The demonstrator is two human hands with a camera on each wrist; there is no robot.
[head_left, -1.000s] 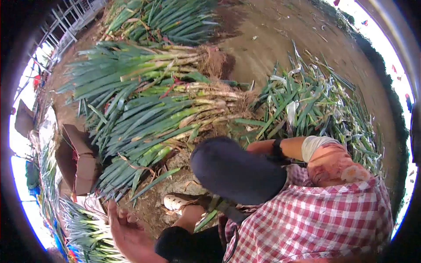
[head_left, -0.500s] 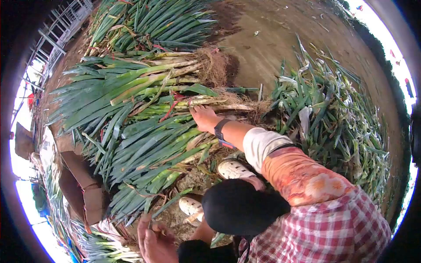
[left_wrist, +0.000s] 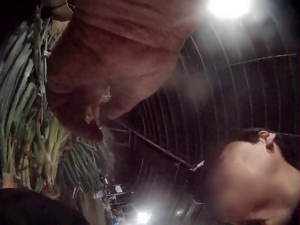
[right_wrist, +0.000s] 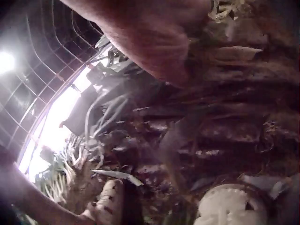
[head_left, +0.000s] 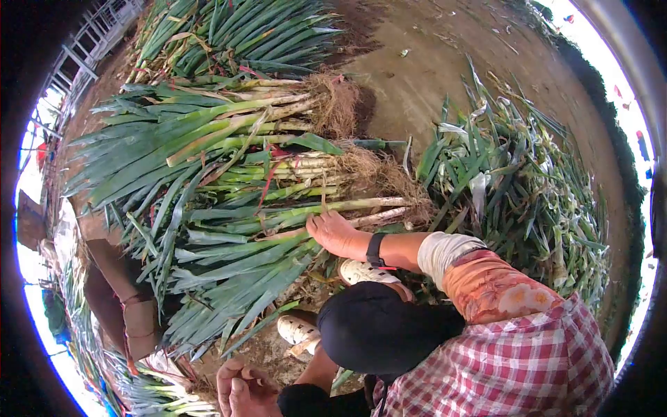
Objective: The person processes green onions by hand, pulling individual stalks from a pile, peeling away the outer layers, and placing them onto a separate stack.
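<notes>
reaches lower than before, gripping green onion stalks (head_left: 361, 204) mid-frame with right hand (head_left: 336, 234), holding left hand (head_left: 244, 390) loosely curled, bottom left.

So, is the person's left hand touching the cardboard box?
Apart. The head view shows the left hand below and to the right of the cardboard box in the picture, with a clear gap between them.

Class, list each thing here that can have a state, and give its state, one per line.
Green onions: lying flat, roots attached
Right hand: fingers on the green onions; grip unclear
Left hand: fingers loosely curled, no held thing visible
Red tie: lying across the stalks
Cardboard box: open
Leaf pile: loosely heaped
Dark wristband: fastened round the right wrist
Clogs: worn
</notes>
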